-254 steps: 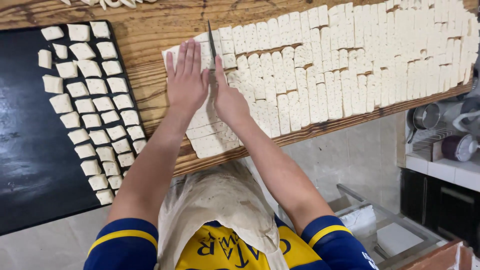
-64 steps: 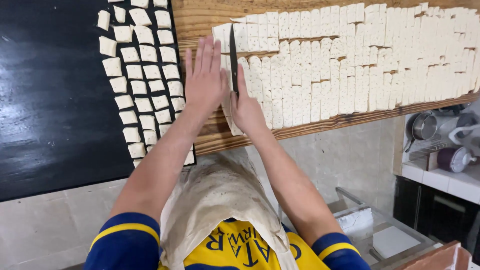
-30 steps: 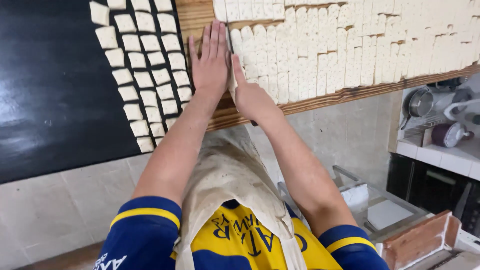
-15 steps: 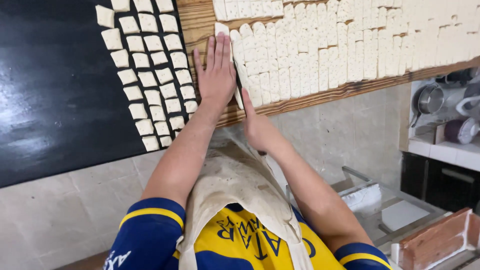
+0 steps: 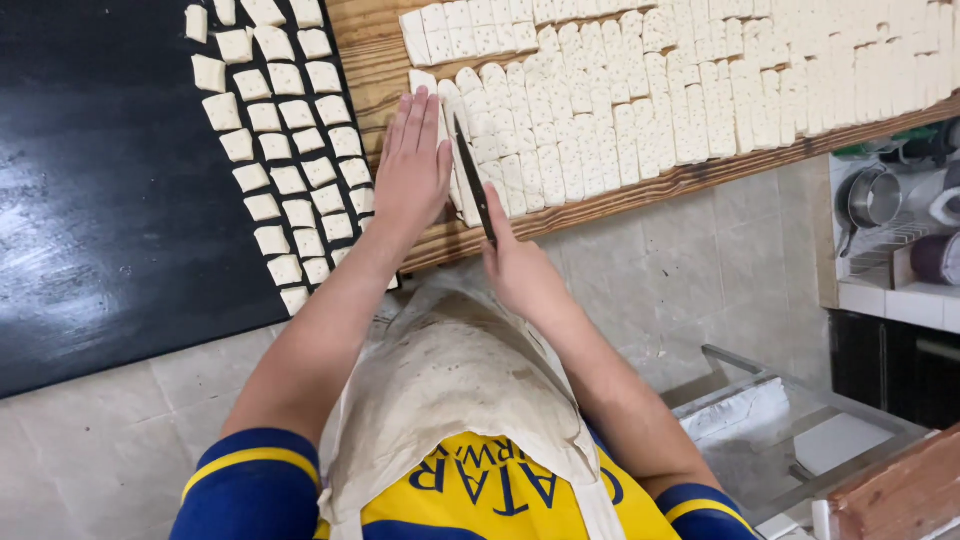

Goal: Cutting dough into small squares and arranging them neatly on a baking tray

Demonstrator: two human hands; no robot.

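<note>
my left hand (image 5: pixel 412 170) flat, fingers spread, pressed on wooden board (image 5: pixel 372 60) against a column of dough pieces (image 5: pixel 452 150) | my right hand (image 5: pixel 520 270) wrapped round knife (image 5: pixel 473 180) handle, blade along the column's right side | cut dough sheet (image 5: pixel 700 80) further right | black tray (image 5: pixel 110 200) left, carrying dough squares (image 5: pixel 290 150)

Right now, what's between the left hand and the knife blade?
In the head view, a narrow row of cut dough pieces lies between the left hand and the knife blade.
</note>
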